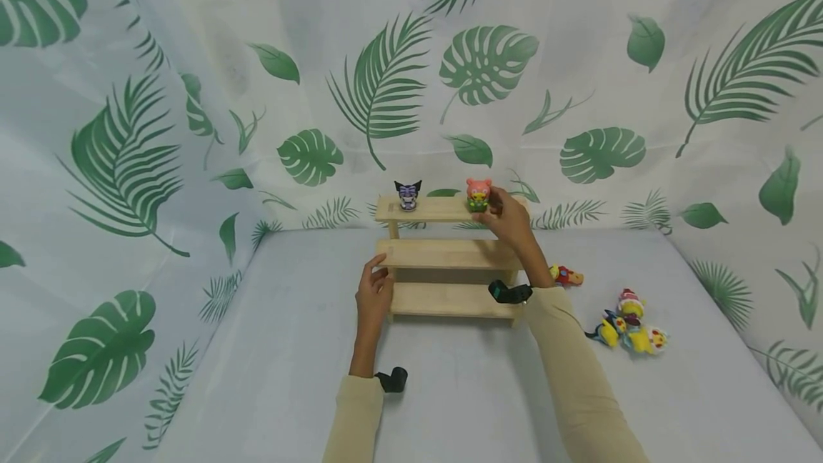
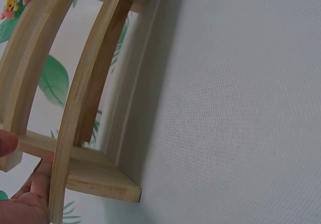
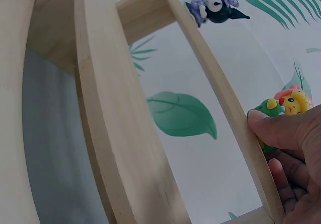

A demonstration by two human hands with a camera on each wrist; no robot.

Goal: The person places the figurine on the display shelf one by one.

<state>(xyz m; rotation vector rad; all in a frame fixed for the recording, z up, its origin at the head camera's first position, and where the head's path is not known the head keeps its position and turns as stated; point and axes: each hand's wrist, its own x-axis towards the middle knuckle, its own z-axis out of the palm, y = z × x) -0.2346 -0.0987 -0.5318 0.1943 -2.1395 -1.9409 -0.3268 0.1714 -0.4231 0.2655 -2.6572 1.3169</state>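
Observation:
A three-tier wooden shelf (image 1: 450,254) stands on the white surface. On its top tier, at the right, is a figurine with a pink hood and green body (image 1: 478,195); my right hand (image 1: 508,221) pinches it between thumb and fingers, as the right wrist view also shows for the figurine (image 3: 293,101). At the left of the same tier stands a purple and black figurine (image 1: 408,196). My left hand (image 1: 374,295) grips the left end of the middle tier, thumb and fingers around the wood in the left wrist view.
Right of the shelf lies a red and yellow figurine (image 1: 566,276), partly behind my right forearm. Farther right, several colourful figurines (image 1: 633,327) lie in a cluster. Leaf-patterned white cloth (image 1: 411,91) hangs behind the shelf and along both sides.

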